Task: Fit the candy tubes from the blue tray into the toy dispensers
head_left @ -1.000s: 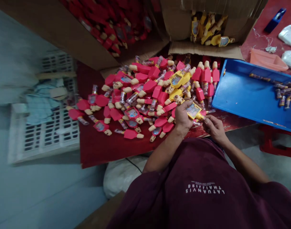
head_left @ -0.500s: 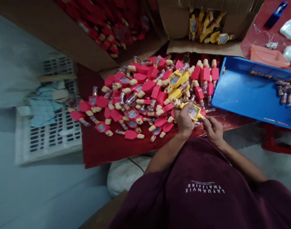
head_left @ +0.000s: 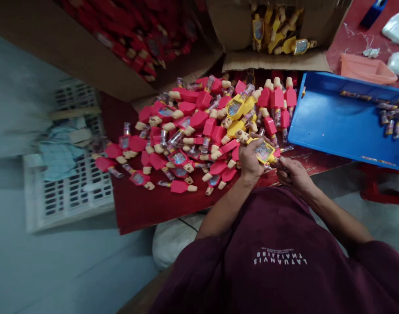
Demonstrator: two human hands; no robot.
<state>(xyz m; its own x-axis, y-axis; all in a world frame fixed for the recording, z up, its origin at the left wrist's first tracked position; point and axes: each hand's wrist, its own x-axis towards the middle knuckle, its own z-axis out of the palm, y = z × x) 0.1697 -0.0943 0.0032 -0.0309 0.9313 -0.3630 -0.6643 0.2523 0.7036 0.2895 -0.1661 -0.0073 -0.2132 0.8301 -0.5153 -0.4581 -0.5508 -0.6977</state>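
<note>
Seen from the head camera, a person in a maroon T-shirt (head_left: 267, 248) is leaning over a low table covered with a red cloth (head_left: 137, 213). Near the lower middle of the frame, the left hand (head_left: 250, 160) is gripping a yellow toy (head_left: 264, 152), with its fingers curled around the toy's body. The right hand (head_left: 294, 175) is working at the toy's lower end just beside it, apparently pinching a small tube between thumb and forefinger, though the fingers partly hide the contact.

A large heap of red toys (head_left: 199, 120) with clear tubes and beige hand-shaped ends is lying loose across the middle of the cloth, with a few yellow ones among them. Many toys are remaining in this heap. At the top of the frame, two open cardboard boxes are holding more toys: the upper left box (head_left: 71, 56) is filled with red toys (head_left: 137, 43), and the upper middle box (head_left: 277, 63) is holding a smaller group of yellow toys (head_left: 277, 30). To the right, a blue tray (head_left: 330, 117) is holding a small cluster of loose tubes (head_left: 390, 122) near its right edge, while most of its floor is showing. A pink tub (head_left: 366, 69) is sitting beyond it, and a white plastic crate (head_left: 75, 205) is leaning at the left.
</note>
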